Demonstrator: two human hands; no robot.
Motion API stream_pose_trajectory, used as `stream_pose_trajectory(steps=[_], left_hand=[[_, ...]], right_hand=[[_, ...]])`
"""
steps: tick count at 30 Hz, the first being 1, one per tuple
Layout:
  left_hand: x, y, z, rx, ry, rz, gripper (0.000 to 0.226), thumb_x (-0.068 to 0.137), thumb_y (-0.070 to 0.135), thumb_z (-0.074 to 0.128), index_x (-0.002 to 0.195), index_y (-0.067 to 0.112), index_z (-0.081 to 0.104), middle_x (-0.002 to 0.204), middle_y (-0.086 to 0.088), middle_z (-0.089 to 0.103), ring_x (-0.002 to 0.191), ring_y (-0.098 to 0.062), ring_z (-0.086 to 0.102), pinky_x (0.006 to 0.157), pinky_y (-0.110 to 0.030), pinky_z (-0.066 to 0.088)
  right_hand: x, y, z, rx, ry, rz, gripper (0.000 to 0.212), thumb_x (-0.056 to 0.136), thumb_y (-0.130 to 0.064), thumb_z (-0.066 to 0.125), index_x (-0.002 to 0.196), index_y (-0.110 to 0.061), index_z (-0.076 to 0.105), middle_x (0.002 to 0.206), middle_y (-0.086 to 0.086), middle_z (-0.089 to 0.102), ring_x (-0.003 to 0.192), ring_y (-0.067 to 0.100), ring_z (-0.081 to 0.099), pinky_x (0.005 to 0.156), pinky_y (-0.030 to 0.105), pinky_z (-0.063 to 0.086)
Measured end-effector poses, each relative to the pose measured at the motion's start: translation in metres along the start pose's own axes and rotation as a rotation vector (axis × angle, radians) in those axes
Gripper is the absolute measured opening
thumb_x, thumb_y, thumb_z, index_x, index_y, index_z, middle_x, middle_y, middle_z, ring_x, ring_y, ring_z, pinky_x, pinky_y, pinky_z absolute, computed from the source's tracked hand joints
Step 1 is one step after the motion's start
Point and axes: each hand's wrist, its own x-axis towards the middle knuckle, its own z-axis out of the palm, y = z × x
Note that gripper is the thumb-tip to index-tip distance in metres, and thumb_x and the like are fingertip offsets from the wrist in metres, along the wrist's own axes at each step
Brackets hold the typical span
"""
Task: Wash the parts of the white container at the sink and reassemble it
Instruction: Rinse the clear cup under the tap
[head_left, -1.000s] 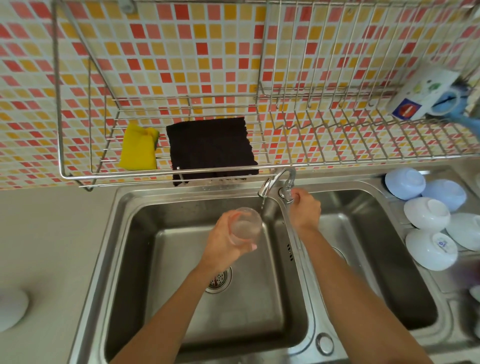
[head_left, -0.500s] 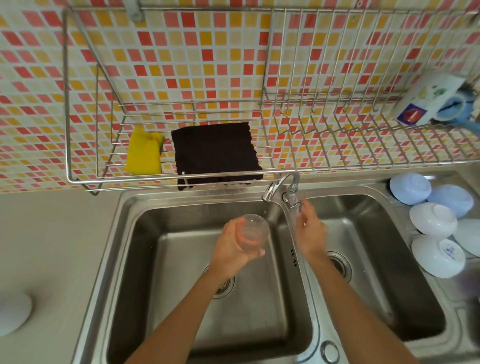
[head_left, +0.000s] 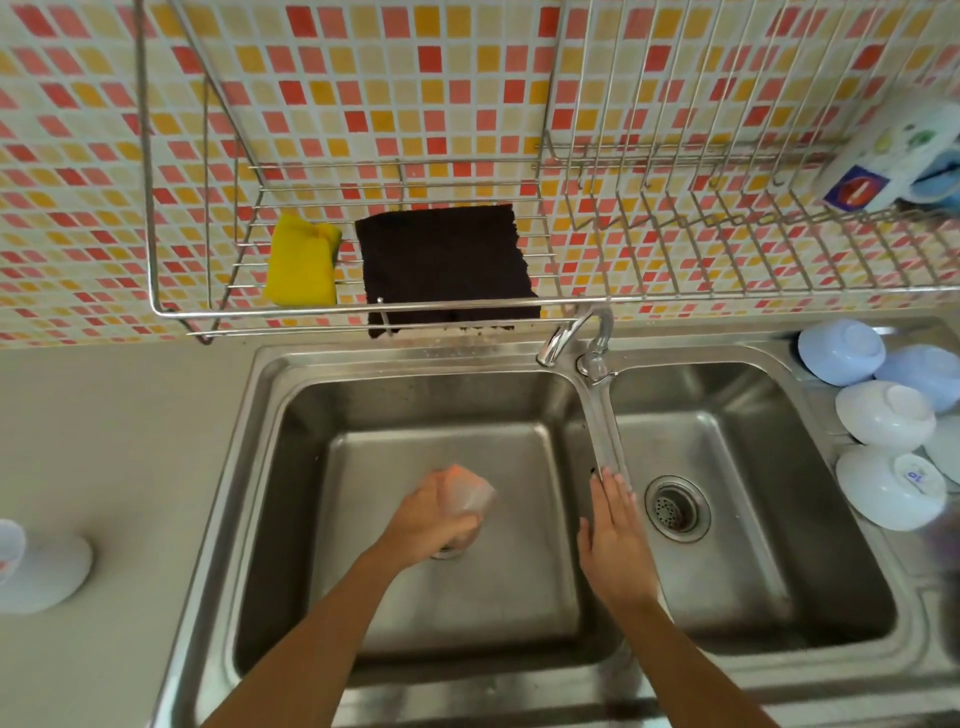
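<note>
My left hand (head_left: 426, 519) grips a small translucent cup-shaped container part (head_left: 470, 491), tipped on its side low over the left basin (head_left: 291, 467) of the steel double sink, above the drain. My right hand (head_left: 615, 540) is flat with fingers together and apart from anything, resting over the divider between the basins. The tap (head_left: 571, 332) stands at the back of the divider; no water stream shows. A white rounded container part (head_left: 47, 577) lies on the counter at far left.
A wire rack (head_left: 156, 306) hangs over the sink with a yellow sponge (head_left: 301, 265) and a dark cloth (head_left: 447, 265). Several white and pale blue bowls (head_left: 883, 415) sit upside down on the right drainboard. The right basin (head_left: 727, 597) holds only its drain.
My left hand dropped from under the tap spout down into the left basin and tipped the translucent part over. My right hand left the tap handle and moved back along the divider.
</note>
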Motion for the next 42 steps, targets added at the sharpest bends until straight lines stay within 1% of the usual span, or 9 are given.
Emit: stream_pose_trajectory(steps=[2,9,19,24,27,32,36,40,42], left_hand=[[0.001,-0.007,-0.003,0.019,-0.034,-0.038,0.056,0.074,0.033,0.069,0.122,0.028,0.041,0.096,0.009,0.060,0.082,-0.002,0.058,0.058,-0.014,0.045],[0.009,-0.022,-0.011,0.178,-0.124,-0.132,0.047,0.084,0.047,0.060,0.121,0.022,0.046,0.102,0.003,0.058,0.083,-0.008,0.057,0.061,-0.019,0.040],[0.025,-0.004,-0.025,0.277,-0.164,-0.129,0.040,0.072,0.059,0.055,0.089,0.022,0.055,0.094,0.004,0.060,0.087,-0.013,0.057,0.064,-0.026,0.039],[0.027,0.001,-0.028,0.346,-0.154,-0.089,0.055,0.069,0.059,0.052,0.105,0.017,0.054,0.103,0.000,0.060,0.094,-0.018,0.057,0.068,-0.029,0.041],[0.024,-0.005,-0.030,0.316,-0.099,-0.034,0.063,0.068,0.050,0.063,0.123,0.025,0.044,0.109,-0.002,0.060,0.098,-0.023,0.058,0.074,-0.030,0.044],[0.007,-0.023,-0.028,0.182,0.085,0.119,0.076,0.058,0.028,0.082,0.124,0.027,0.043,0.118,0.006,0.049,0.107,-0.016,0.054,0.086,-0.028,0.046],[-0.018,-0.036,-0.032,0.082,0.189,0.224,0.083,0.056,0.032,0.086,0.125,0.030,0.040,0.123,0.010,0.050,0.108,-0.014,0.055,0.094,-0.031,0.047],[-0.047,-0.046,-0.045,-0.005,0.283,0.297,0.084,0.052,0.039,0.085,0.123,0.035,0.041,0.121,0.015,0.055,0.093,-0.010,0.066,0.088,-0.039,0.054],[-0.055,-0.045,-0.053,-0.012,0.321,0.338,0.085,0.054,0.036,0.088,0.125,0.034,0.040,0.123,0.014,0.053,0.100,-0.008,0.064,0.093,-0.036,0.051]], right_hand=[[-0.001,-0.001,0.001,-0.031,-0.006,0.004,0.059,0.093,-0.028,0.028,0.146,0.000,0.029,0.153,0.018,0.027,0.144,0.027,0.022,0.117,0.036,0.007],[-0.001,-0.001,0.002,-0.070,-0.017,-0.005,0.061,0.093,-0.028,0.031,0.147,-0.001,0.024,0.155,0.017,0.023,0.145,0.026,0.017,0.118,0.035,0.004],[-0.003,-0.002,0.002,-0.059,-0.001,0.003,0.062,0.092,-0.026,0.036,0.147,0.001,0.026,0.155,0.018,0.024,0.145,0.026,0.018,0.119,0.038,0.011],[-0.003,-0.003,0.000,-0.057,-0.008,0.004,0.063,0.092,-0.026,0.036,0.147,0.000,0.024,0.155,0.017,0.023,0.145,0.025,0.016,0.119,0.037,0.009],[-0.002,-0.003,-0.001,-0.048,-0.010,0.001,0.064,0.091,-0.029,0.034,0.148,0.000,0.024,0.155,0.017,0.023,0.146,0.025,0.016,0.119,0.036,0.008],[-0.004,-0.009,-0.005,0.028,-0.001,0.004,0.067,0.092,-0.038,0.027,0.148,-0.004,0.023,0.156,0.013,0.023,0.146,0.021,0.012,0.120,0.037,0.008],[-0.003,-0.060,-0.039,0.271,0.163,-0.087,0.059,0.095,-0.039,0.034,0.147,-0.011,0.030,0.156,0.004,0.024,0.146,0.014,0.013,0.119,0.032,0.011],[0.008,-0.141,-0.118,0.576,0.455,-0.231,0.044,0.094,-0.022,0.051,0.137,-0.010,0.049,0.144,0.004,0.045,0.134,0.014,0.038,0.114,0.027,0.025],[0.019,-0.176,-0.160,0.659,0.591,-0.336,0.040,0.094,-0.017,0.052,0.132,-0.006,0.053,0.136,0.005,0.053,0.127,0.015,0.046,0.109,0.026,0.033]])
